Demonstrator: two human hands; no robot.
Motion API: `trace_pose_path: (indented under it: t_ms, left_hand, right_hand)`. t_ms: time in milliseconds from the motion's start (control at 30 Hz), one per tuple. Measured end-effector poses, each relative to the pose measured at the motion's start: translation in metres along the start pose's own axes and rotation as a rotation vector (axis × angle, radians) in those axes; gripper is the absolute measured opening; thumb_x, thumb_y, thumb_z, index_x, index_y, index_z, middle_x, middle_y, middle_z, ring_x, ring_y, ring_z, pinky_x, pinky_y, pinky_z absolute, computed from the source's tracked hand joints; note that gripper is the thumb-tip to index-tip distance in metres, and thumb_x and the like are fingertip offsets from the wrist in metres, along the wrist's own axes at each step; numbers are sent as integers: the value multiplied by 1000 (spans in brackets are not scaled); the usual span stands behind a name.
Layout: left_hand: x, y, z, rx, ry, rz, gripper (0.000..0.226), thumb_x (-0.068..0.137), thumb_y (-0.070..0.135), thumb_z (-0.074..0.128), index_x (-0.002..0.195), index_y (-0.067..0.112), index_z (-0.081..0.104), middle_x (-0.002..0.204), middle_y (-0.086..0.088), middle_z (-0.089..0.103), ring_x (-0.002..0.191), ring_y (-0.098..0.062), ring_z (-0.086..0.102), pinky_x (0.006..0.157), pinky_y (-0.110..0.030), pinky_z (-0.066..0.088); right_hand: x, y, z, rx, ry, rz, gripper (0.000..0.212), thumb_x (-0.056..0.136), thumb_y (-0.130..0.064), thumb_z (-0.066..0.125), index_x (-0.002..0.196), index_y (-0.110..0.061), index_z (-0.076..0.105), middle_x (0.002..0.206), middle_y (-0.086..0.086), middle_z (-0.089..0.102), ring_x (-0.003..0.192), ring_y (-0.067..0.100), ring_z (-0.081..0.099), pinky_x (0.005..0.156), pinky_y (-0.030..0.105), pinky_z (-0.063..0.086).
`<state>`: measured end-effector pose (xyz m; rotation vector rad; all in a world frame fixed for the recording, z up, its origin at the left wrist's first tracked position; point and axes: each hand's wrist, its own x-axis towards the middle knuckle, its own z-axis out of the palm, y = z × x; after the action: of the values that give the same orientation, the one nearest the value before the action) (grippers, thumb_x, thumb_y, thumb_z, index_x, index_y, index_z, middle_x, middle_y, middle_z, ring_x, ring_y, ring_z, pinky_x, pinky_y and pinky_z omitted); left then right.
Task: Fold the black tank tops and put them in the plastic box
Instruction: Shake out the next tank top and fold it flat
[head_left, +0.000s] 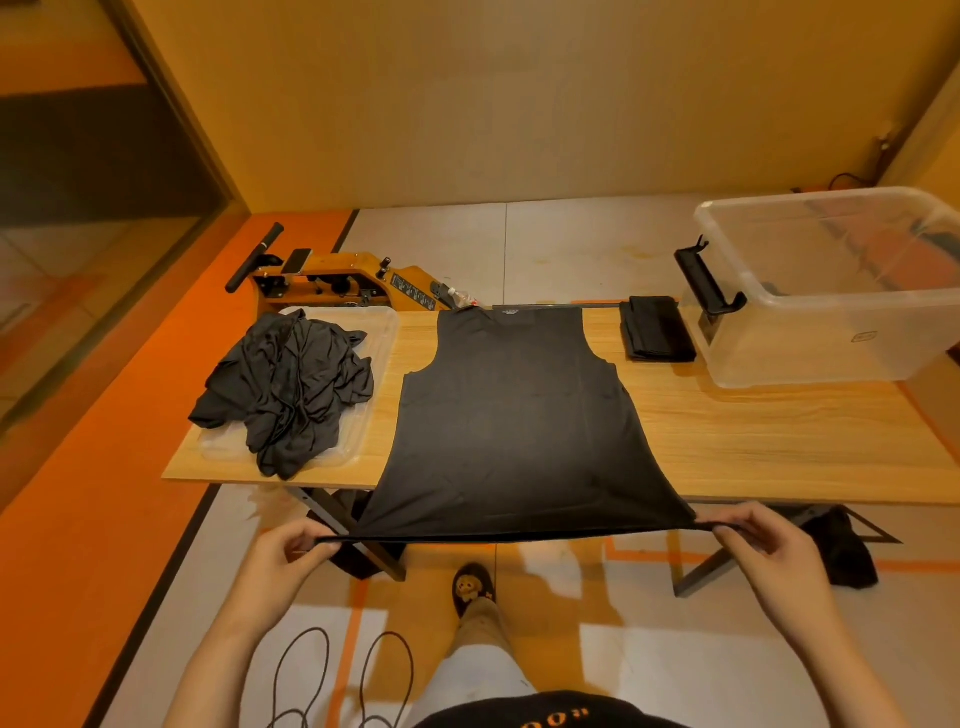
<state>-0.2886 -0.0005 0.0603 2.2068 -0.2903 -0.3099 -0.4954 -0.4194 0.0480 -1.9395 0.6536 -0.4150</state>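
Black tank top (514, 415), hem taut off table (779, 441) between left hand (283, 564), right hand (763, 545).

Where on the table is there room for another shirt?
The biggest bare patch of table is right of the spread tank top, in front of the folded stack and plastic box. Only a thin strip separates the tank top from the tray. The crumpled pile crowds the left end.
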Motion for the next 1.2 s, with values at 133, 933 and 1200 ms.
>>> trace_pose_path:
  t_ms: [133, 933, 1200]
  left_hand:
    - [4, 0, -6, 8, -34, -29, 12, 84, 1, 67, 82, 12, 71, 77, 1, 69, 80, -11, 62, 73, -12, 44]
    - [158, 63, -17, 34, 2, 27, 10, 92, 11, 63, 85, 15, 69, 79, -18, 64, 76, -23, 61, 72, -24, 43]
    - [310, 89, -13, 3, 9, 30, 11, 92, 12, 63, 84, 19, 66, 67, 1, 64, 68, -4, 58, 70, -19, 41]
  right_hand:
    - [0, -5, -6, -1, -20, -27, 37, 86, -3, 62, 82, -39, 64, 92, -16, 65, 86, 6, 62, 76, 25, 45]
    - [157, -56, -2, 67, -52, 38, 10, 90, -8, 60, 95, -10, 68, 88, 24, 64, 75, 7, 60, 66, 7, 46]
    - [310, -65, 35, -12, 0, 74, 13, 92, -11, 60, 91, -22, 66, 82, 12, 63, 73, 9, 59, 58, 14, 49]
